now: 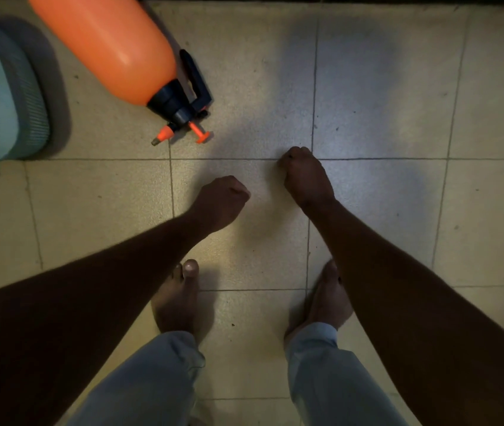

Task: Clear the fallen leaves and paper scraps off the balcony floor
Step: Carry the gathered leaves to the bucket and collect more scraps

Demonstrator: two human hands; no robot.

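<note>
Both hands are curled tight over the balcony floor [382, 87], with nothing showing in either fist. The right hand [304, 176] is low at a tile joint, out to the right of the orange sprayer [106, 47]. The left hand [223, 198] hangs closer to the sprayer's nozzle. No leaf or paper scrap is plain to see, only a dark speck [336, 129] further right of the sprayer. The right hand looks nearer to it. It's too small to show a long axis.
</note>
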